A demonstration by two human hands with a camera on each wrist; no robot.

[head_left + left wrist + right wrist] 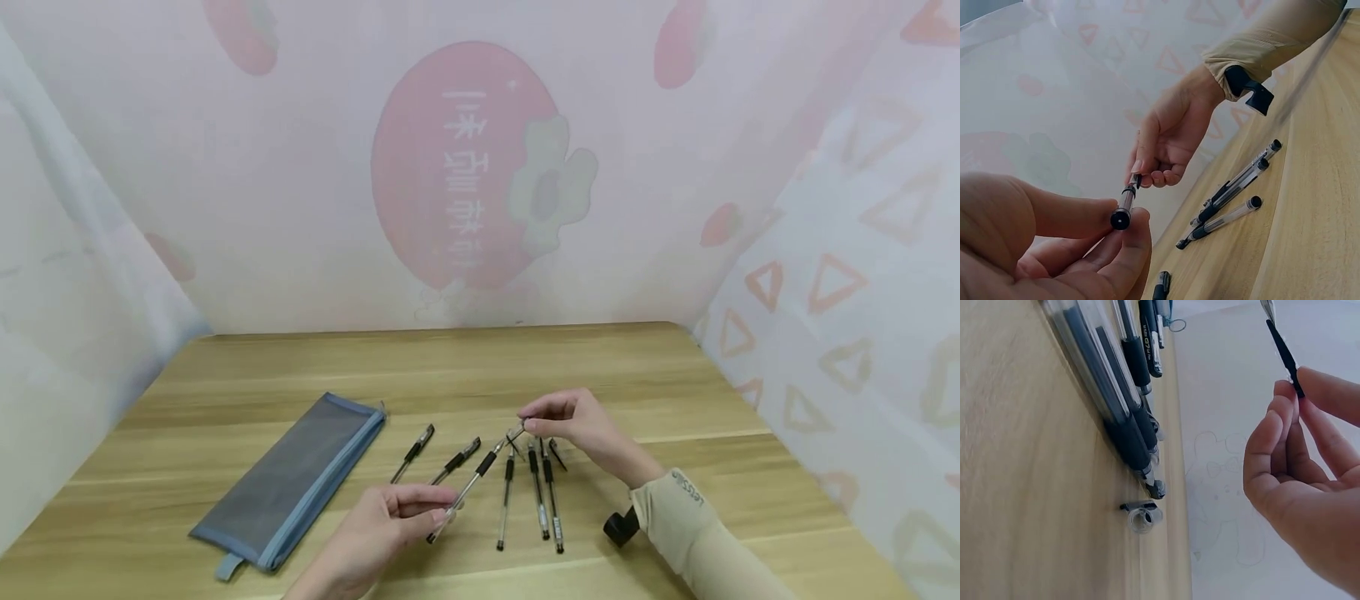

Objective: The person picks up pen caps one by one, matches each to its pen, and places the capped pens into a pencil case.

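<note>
Fingers and thumb of the left hand (375, 525) are pinching the back end of a pen (474, 477), holding it up off the wooden table (450, 358). Far to the left, a blue mesh pencil bag (292, 479) is lying flat, with its zipper running along the side nearest the pens. Just beside the bag, two short capped pens (437, 457) are lying on the wood, slanting the same way. Next, the held pen is pointing up and to the right, reaching between both hands. At its top end, the right hand (581, 425) is pinching the pen's tip with its thumb and first fingers, while its other fingers are curling in loosely. Under that hand, three more pens (538, 500) are lying close side by side, pointing toward the person. A small clear cap (1143, 517) is sitting on the table near their tips. A tan sleeve (690, 525) is covering the right arm, with a black strap (621, 527) at the wrist.
</note>
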